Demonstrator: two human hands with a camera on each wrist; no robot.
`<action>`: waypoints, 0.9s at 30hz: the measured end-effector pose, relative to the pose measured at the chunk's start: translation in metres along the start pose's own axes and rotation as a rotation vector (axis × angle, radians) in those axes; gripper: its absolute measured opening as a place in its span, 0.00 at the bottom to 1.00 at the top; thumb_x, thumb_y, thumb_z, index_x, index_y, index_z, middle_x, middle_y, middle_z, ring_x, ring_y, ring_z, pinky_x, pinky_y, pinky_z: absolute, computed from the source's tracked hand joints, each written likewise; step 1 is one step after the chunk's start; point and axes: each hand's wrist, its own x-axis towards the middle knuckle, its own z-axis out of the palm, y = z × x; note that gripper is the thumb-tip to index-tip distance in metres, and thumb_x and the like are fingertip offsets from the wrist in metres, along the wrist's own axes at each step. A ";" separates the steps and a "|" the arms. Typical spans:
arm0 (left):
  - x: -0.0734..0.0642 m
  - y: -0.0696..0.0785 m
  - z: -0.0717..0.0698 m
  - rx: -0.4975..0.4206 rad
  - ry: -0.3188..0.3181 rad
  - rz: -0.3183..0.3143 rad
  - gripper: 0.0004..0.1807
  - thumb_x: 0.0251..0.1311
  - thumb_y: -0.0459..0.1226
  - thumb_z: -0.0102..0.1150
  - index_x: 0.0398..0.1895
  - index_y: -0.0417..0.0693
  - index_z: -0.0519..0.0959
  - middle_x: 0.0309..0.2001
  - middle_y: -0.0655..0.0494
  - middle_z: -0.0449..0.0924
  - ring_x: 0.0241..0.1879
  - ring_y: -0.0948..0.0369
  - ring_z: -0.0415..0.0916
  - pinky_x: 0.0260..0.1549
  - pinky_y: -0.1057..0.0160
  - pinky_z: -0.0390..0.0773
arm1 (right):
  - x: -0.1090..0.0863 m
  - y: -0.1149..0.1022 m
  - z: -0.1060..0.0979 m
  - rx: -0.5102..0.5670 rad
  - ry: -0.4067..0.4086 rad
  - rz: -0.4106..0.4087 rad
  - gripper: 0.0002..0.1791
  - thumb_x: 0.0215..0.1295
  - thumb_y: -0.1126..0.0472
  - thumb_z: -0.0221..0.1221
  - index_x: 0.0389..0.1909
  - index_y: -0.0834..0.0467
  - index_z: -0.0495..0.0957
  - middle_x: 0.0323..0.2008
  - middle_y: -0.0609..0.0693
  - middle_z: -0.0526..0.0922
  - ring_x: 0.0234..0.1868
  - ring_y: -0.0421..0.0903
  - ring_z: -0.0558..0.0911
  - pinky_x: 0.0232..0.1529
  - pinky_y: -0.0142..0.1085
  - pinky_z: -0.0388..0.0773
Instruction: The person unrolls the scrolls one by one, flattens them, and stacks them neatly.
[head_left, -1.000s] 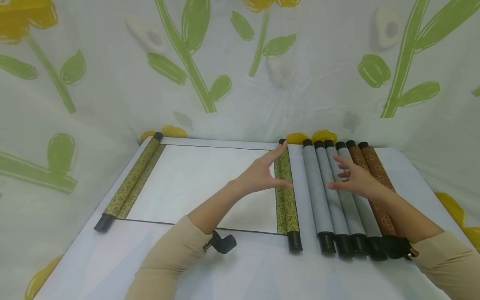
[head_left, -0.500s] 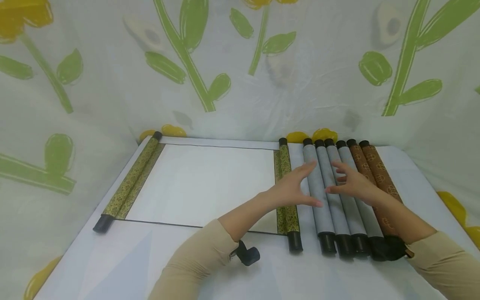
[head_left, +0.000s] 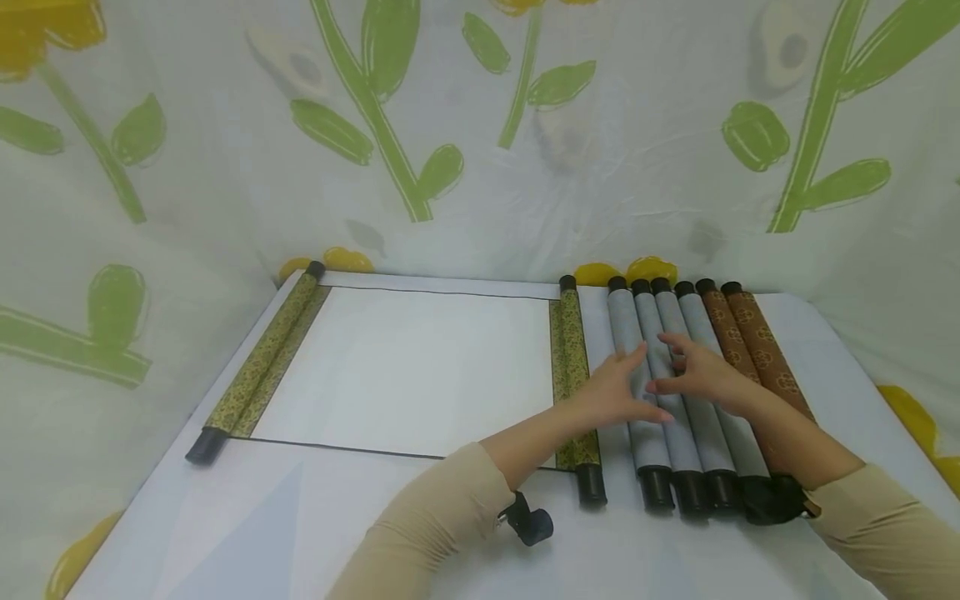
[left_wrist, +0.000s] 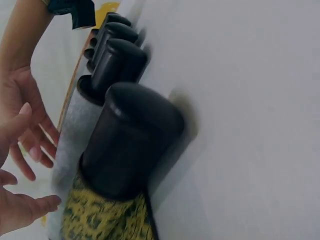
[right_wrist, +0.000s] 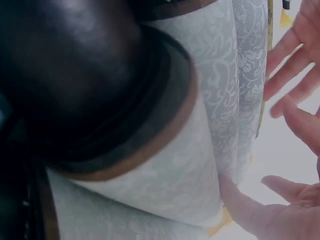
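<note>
My left hand (head_left: 611,396) hovers over the leftmost grey scroll (head_left: 656,479), its thumb and fingers spread apart. Close by on its right, my right hand (head_left: 701,375) hangs over the grey scrolls with fingers loosely bent and nothing in them. In the left wrist view, the black end knob (left_wrist: 132,135) of the green-gold scroll fills the middle, with the left hand (left_wrist: 22,212) at the edge. The right wrist view shows pale patterned scroll cloth (right_wrist: 215,90) beside the right hand (right_wrist: 272,215). An unrolled scroll (head_left: 420,367) with blank white paper lies left of both hands.
Several rolled grey scrolls lie side by side, with two brown flower-patterned scrolls (head_left: 765,342) at their right. The unrolled scroll's left roller (head_left: 262,358) sits near the left edge of the white table (head_left: 315,533). A leaf-patterned curtain (head_left: 465,200) hangs behind.
My left hand has moved right, from over the unrolled scroll's right roller to above the grey scrolls beside my right hand. The right hand has dropped slightly. The scrolls have stayed put.
</note>
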 end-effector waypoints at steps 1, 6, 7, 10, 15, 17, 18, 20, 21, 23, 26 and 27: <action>0.002 0.000 0.002 -0.003 0.000 -0.013 0.56 0.48 0.53 0.69 0.75 0.55 0.46 0.73 0.47 0.50 0.71 0.54 0.50 0.61 0.56 0.66 | 0.000 0.000 0.000 -0.014 -0.002 0.005 0.52 0.58 0.53 0.64 0.70 0.72 0.43 0.65 0.79 0.50 0.63 0.76 0.57 0.52 0.66 0.65; 0.010 0.001 0.011 0.026 0.004 -0.043 0.55 0.47 0.53 0.70 0.75 0.52 0.48 0.71 0.46 0.55 0.70 0.56 0.53 0.59 0.60 0.68 | 0.004 0.001 -0.002 -0.058 -0.013 0.026 0.53 0.56 0.51 0.65 0.69 0.74 0.44 0.62 0.80 0.55 0.62 0.75 0.60 0.52 0.63 0.67; 0.012 0.001 0.011 0.039 0.006 -0.047 0.55 0.47 0.54 0.70 0.75 0.51 0.49 0.71 0.45 0.56 0.69 0.55 0.55 0.58 0.61 0.69 | 0.005 0.001 -0.003 -0.058 -0.016 0.036 0.53 0.56 0.51 0.65 0.69 0.74 0.44 0.62 0.80 0.56 0.61 0.74 0.60 0.52 0.63 0.68; 0.015 0.001 0.013 0.083 0.028 -0.063 0.54 0.46 0.54 0.70 0.74 0.50 0.52 0.68 0.41 0.59 0.67 0.55 0.59 0.56 0.64 0.70 | 0.008 -0.001 -0.004 -0.053 -0.019 0.059 0.53 0.56 0.51 0.65 0.69 0.74 0.44 0.62 0.81 0.56 0.61 0.73 0.62 0.52 0.62 0.68; 0.019 -0.001 0.019 0.063 0.080 -0.131 0.51 0.44 0.52 0.73 0.72 0.51 0.59 0.66 0.43 0.64 0.64 0.56 0.62 0.54 0.65 0.70 | 0.011 -0.003 -0.003 -0.061 -0.018 0.065 0.52 0.55 0.53 0.66 0.68 0.75 0.46 0.61 0.82 0.55 0.60 0.73 0.63 0.52 0.59 0.70; 0.020 -0.001 0.022 0.043 0.100 -0.155 0.50 0.43 0.51 0.74 0.71 0.52 0.61 0.65 0.45 0.65 0.62 0.56 0.63 0.53 0.65 0.71 | 0.012 -0.003 -0.003 -0.047 -0.028 0.072 0.52 0.55 0.54 0.66 0.68 0.75 0.45 0.61 0.82 0.55 0.60 0.74 0.63 0.51 0.57 0.71; 0.021 -0.001 0.023 0.039 0.110 -0.162 0.49 0.42 0.51 0.74 0.70 0.53 0.62 0.65 0.46 0.66 0.62 0.56 0.63 0.52 0.65 0.71 | 0.013 -0.004 -0.003 -0.028 -0.038 0.077 0.51 0.56 0.55 0.66 0.68 0.75 0.44 0.61 0.83 0.54 0.60 0.74 0.62 0.51 0.57 0.72; 0.021 -0.001 0.024 0.038 0.125 -0.179 0.49 0.42 0.50 0.74 0.70 0.53 0.63 0.64 0.47 0.67 0.60 0.57 0.64 0.50 0.65 0.72 | 0.014 -0.004 -0.003 0.012 -0.056 0.093 0.51 0.57 0.56 0.65 0.68 0.75 0.43 0.61 0.83 0.53 0.60 0.74 0.62 0.51 0.56 0.73; 0.022 0.000 0.024 0.040 0.129 -0.187 0.49 0.41 0.51 0.75 0.69 0.54 0.63 0.63 0.47 0.67 0.60 0.57 0.64 0.49 0.65 0.72 | 0.014 -0.003 -0.004 0.033 -0.063 0.102 0.51 0.58 0.57 0.64 0.69 0.75 0.43 0.61 0.83 0.52 0.60 0.73 0.63 0.51 0.56 0.73; 0.023 0.001 0.024 0.041 0.136 -0.200 0.48 0.41 0.50 0.75 0.69 0.55 0.64 0.63 0.47 0.67 0.60 0.57 0.64 0.49 0.64 0.72 | 0.016 -0.003 -0.004 0.058 -0.074 0.111 0.50 0.58 0.57 0.64 0.69 0.74 0.43 0.61 0.83 0.52 0.60 0.72 0.64 0.50 0.54 0.74; 0.025 0.002 0.023 0.014 0.145 -0.220 0.48 0.40 0.49 0.76 0.68 0.57 0.65 0.64 0.45 0.65 0.60 0.55 0.64 0.50 0.62 0.72 | 0.018 -0.001 -0.003 0.023 -0.060 0.102 0.49 0.57 0.56 0.64 0.69 0.73 0.46 0.61 0.82 0.55 0.58 0.70 0.66 0.50 0.53 0.74; 0.025 0.003 0.022 0.004 0.148 -0.223 0.47 0.40 0.49 0.76 0.68 0.57 0.66 0.64 0.44 0.65 0.61 0.54 0.64 0.50 0.62 0.72 | 0.020 0.000 -0.002 0.008 -0.057 0.096 0.48 0.57 0.55 0.64 0.69 0.73 0.47 0.61 0.82 0.55 0.59 0.70 0.66 0.50 0.54 0.73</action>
